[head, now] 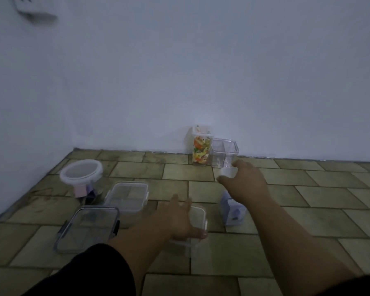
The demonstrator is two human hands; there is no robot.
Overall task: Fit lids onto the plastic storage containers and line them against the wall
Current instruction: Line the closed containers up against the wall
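Observation:
A tall lidded container (pixel 200 148) full of colourful pieces stands against the wall. Beside it on the right stands a clear lidded container (pixel 224 152), and my right hand (pixel 242 177) grips its lower part. My left hand (pixel 179 217) lies over a small clear container (pixel 198 218) on the floor, thumb on its near edge. To the left lie a flat clear container with dark clips (pixel 88 228), another clear rectangular one (pixel 127 195), and a round white-rimmed lid (pixel 81 172) resting on a pink and purple object.
A small bluish container (pixel 233 212) stands under my right forearm. The tiled floor (pixel 308 199) meets the white wall (pixel 179 82) at the back and left. A wall socket (pixel 33 7) is high at the upper left.

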